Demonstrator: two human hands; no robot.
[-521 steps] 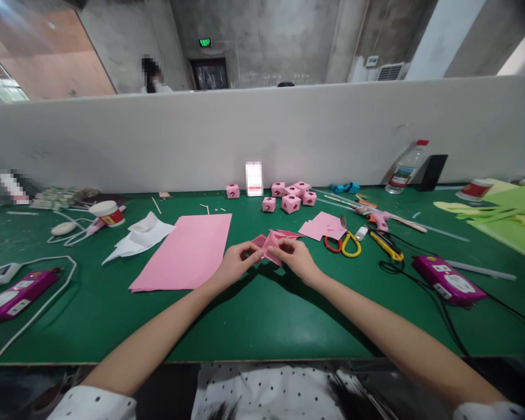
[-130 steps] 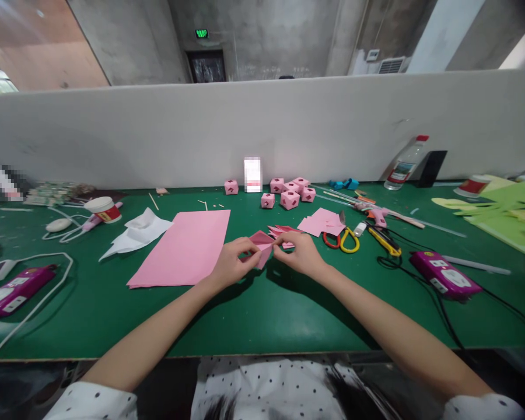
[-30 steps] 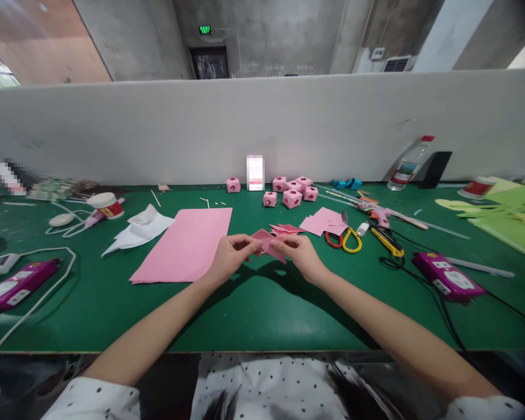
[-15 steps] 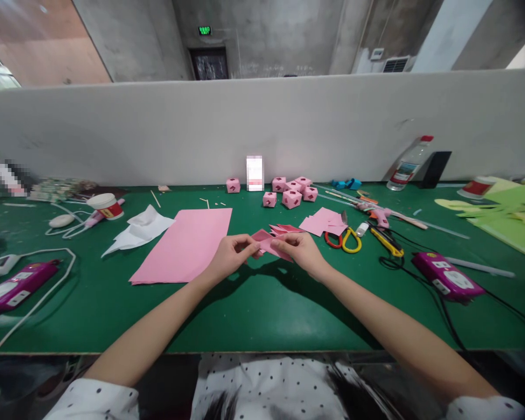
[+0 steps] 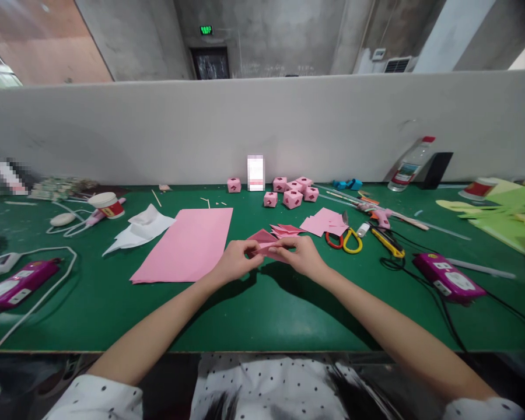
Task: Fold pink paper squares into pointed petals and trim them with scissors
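Note:
Between my two hands, a little above the green table (image 5: 262, 326), is a folded piece of pink paper (image 5: 263, 238). My left hand (image 5: 237, 259) pinches its left side, and my right hand (image 5: 304, 254) grips its right side with thumb and fingers. Parts of the folds are hidden behind the fingers. Just beyond the paper lie several folded pink pieces (image 5: 286, 230). A stack of larger pink sheets (image 5: 186, 245) lies left of my left hand. Small pink squares (image 5: 324, 221) rest beyond my right hand, beside scissors (image 5: 352, 240) with red and yellow handles.
Several pink paper cubes (image 5: 292, 198) stand at the back near a lit phone (image 5: 256, 173). To the right are a pink glue gun (image 5: 380, 216), a yellow cutter (image 5: 388, 242) and a purple power strip (image 5: 448, 277). Crumpled white paper (image 5: 142, 227) and a paper cup (image 5: 107, 205) sit left.
The folded pink paper has been turned between my hands, and a raised flap shows more at its left. My fingers have shifted their hold slightly. Other things stay in place.

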